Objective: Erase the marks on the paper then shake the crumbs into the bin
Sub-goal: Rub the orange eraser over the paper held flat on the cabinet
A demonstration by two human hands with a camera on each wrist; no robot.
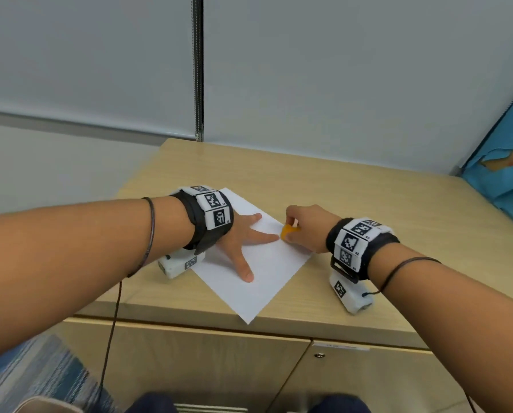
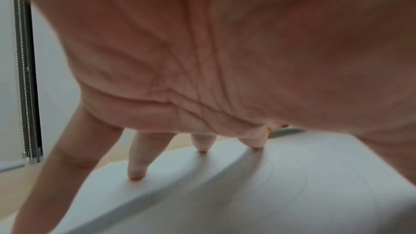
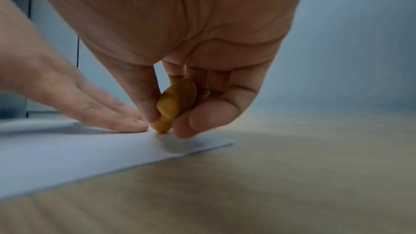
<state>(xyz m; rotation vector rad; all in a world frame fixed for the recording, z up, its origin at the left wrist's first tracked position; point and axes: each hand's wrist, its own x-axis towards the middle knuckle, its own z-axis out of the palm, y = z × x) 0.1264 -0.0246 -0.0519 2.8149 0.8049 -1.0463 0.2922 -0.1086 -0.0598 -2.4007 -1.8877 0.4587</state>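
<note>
Two hands (image 1: 243, 242) at paper's (image 1: 264, 281) right edge.

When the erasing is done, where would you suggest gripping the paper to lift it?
Probably the near corner of the paper: it juts past the desk edge, so thumb and finger can pinch it from the front. Elsewhere the sheet lies flat.

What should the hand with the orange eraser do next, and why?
Probably rub the eraser back and forth: the right hand pinches it with its tip on the paper, near the paper's right edge, while the left hand presses the sheet flat.
</note>
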